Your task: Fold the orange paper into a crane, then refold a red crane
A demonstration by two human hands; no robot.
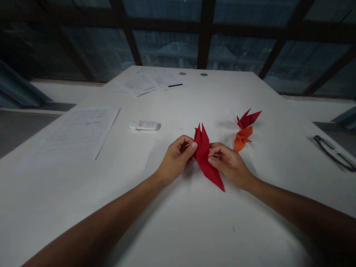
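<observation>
A folded red paper piece [204,155] is held up between both hands near the middle of the view. It has pointed tips at the top and a long point running down to the right. My left hand [178,155] pinches its upper left edge between thumb and fingers. On the other side, my right hand [229,163] grips the right edge, thumb in front. To the right, beyond my right hand, an orange folded paper figure [242,138] lies just in front of a dark red one [248,119].
On the white table [205,230], a white bottle-like object [145,125] lies left of centre. Printed sheets [80,131] are at the left, more papers [139,82] and a dark pen [175,85] farther back. Two round discs lie near the far edge. Glasses [333,152] rest at the right.
</observation>
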